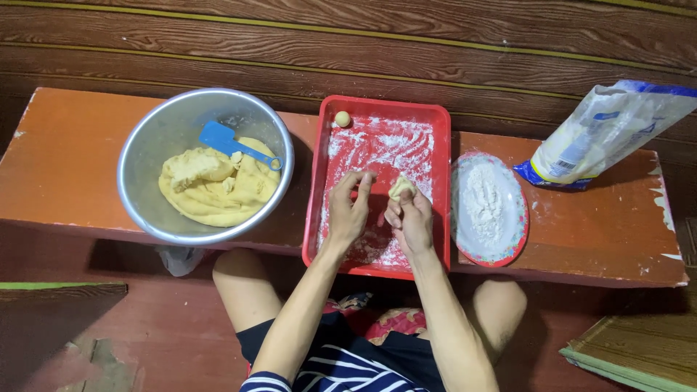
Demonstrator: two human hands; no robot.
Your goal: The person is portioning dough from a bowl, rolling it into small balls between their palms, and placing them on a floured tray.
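- Right hand point(412, 221) grips a small dough piece point(401, 187), fingers clamped on it above the floured red tray point(435, 116).
- Left hand point(350, 210) hovers alongside, fingers apart, empty.
- Best to press gently and turn evenly, so it matches the rolled ball point(342, 118).

- Red tray point(438, 181): glossy plastic, dusted matt with white flour.
- Left of the tray, bowl point(138, 163): dull brushed metal, holding soft yellow dough point(218, 189).
- Surface point(65, 160) under the tray: worn painted wood, chipped.
- Right of the tray, bag point(610, 131): shiny plastic.
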